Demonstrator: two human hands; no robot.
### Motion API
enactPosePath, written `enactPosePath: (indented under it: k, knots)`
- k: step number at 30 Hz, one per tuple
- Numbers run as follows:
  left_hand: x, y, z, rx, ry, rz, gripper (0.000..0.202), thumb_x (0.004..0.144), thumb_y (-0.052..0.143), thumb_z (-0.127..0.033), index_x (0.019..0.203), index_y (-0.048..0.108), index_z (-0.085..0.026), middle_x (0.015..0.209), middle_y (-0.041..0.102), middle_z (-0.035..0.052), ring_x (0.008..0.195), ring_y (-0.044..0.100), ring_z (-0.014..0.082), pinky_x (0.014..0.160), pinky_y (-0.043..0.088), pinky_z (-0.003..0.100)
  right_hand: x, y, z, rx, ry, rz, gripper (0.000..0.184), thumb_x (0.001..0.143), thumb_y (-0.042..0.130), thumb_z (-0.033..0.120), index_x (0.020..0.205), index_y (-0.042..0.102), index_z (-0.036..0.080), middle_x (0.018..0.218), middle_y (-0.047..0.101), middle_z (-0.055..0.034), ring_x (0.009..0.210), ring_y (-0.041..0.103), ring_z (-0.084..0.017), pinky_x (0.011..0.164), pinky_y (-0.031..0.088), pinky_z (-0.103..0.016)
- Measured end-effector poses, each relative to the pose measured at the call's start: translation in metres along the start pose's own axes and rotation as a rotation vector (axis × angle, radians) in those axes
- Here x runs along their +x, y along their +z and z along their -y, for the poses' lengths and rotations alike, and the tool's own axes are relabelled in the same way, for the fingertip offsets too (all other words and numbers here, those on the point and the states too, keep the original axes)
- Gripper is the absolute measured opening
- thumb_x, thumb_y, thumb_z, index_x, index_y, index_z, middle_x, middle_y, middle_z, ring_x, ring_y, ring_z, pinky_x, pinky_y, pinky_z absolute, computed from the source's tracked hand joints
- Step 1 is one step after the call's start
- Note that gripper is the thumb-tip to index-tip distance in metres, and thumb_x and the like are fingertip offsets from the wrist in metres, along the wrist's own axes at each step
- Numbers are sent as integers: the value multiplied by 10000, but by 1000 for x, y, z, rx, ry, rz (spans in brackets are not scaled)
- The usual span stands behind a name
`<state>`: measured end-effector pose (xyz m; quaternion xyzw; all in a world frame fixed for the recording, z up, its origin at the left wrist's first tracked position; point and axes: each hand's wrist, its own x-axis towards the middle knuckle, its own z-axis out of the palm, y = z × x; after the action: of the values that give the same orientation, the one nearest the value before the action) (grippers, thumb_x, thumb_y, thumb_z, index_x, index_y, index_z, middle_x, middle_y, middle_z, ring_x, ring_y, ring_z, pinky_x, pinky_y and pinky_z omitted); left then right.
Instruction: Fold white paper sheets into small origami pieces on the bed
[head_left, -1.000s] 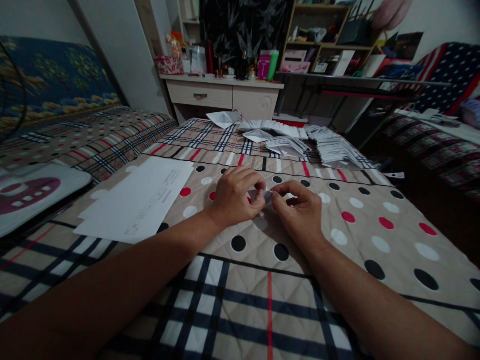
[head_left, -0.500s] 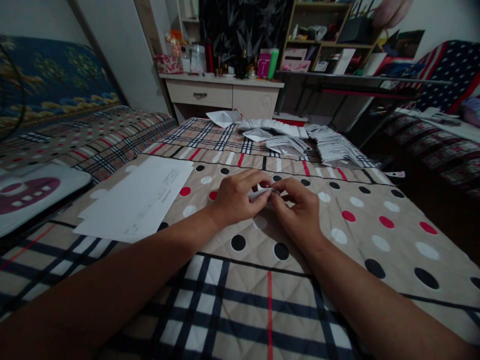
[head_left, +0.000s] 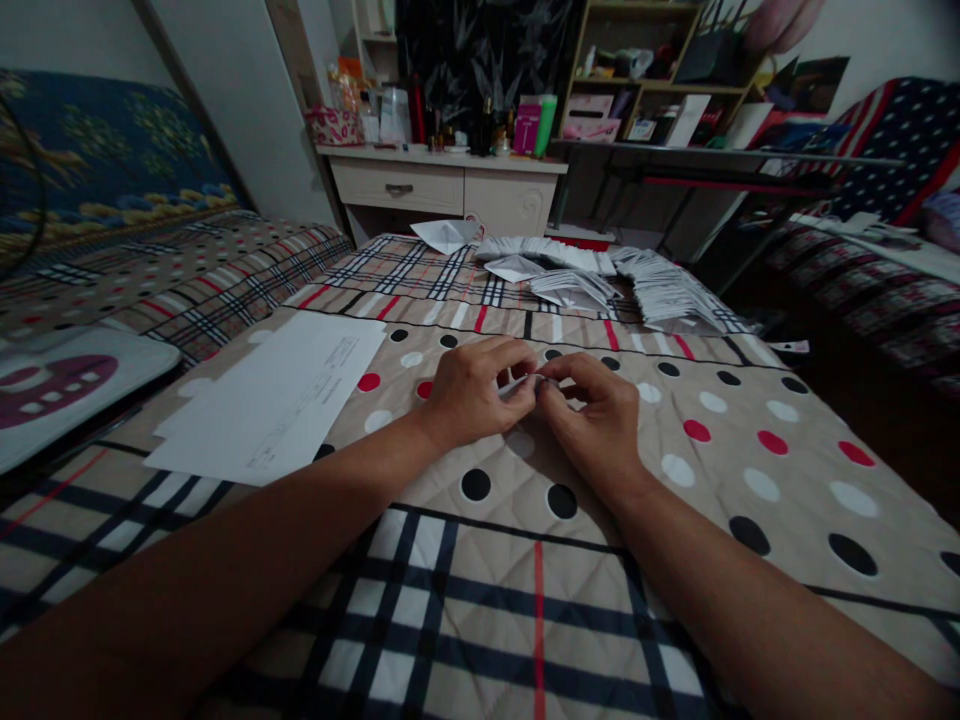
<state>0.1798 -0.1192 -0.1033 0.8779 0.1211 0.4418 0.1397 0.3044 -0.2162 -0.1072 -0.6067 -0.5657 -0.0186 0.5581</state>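
Between my hands is a small piece of folded white paper point(head_left: 513, 386), mostly covered by the fingers. My left hand point(head_left: 480, 388) is closed, pinching the paper between thumb and fingers. My right hand point(head_left: 595, 405) is closed too, its thumb and forefinger pinching the paper's right end against the left fingertips. Both hands hover low over the polka-dot bed cover point(head_left: 517, 540). The exact shape of the fold cannot be made out.
Flat white printed sheets point(head_left: 277, 400) lie to the left. Folded paper pieces point(head_left: 675, 290) stand in packed rows at the far end of the bed, with a loose folded piece point(head_left: 445, 235) nearby. A white dresser point(head_left: 405, 187) stands behind.
The fingertips have shifted very slightly to the left along the paper. Both hands keep their pinch, and the sheets and rows stay put.
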Motion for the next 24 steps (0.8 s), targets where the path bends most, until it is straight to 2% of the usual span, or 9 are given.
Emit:
enactPosePath:
  k: [4,11,17,21,24]
  knots:
    - [1,0,0,3,-13,-21,64,732,595,-125,767,591,-179,701,626,-24,584,551,93,532,391,217,2,0,-3,4,73,0,91,729,588,147,726,672,185,740,668,-14,658,612,-144,544,486,-236]
    - [0,-2,6,-2,-18,-28,80,715,592,-96,734,592,-173,659,615,-32,565,568,90,541,417,211,4,-1,-13,-12,299,-40,144,711,583,175,732,726,168,717,708,-28,583,601,-148,549,462,-259]
    - [-2,-4,14,11,38,-37,111,706,582,-68,740,589,-174,691,616,-29,606,569,91,566,423,210,7,-7,-19,-51,305,-87,164,708,585,193,749,741,166,712,701,-21,620,614,-159,626,479,-279]
    - [-3,-7,20,69,30,-45,96,728,571,-80,747,579,-173,699,614,-21,630,573,104,575,422,221,12,-11,-26,-26,365,-163,152,688,571,175,718,720,164,677,692,-20,645,621,-169,645,481,-281]
    - [-4,-9,19,154,56,26,81,748,564,-108,792,584,-173,771,630,-1,676,592,125,628,455,248,12,-11,-27,0,375,-160,141,691,576,184,720,713,168,689,695,-25,645,615,-170,627,475,-280]
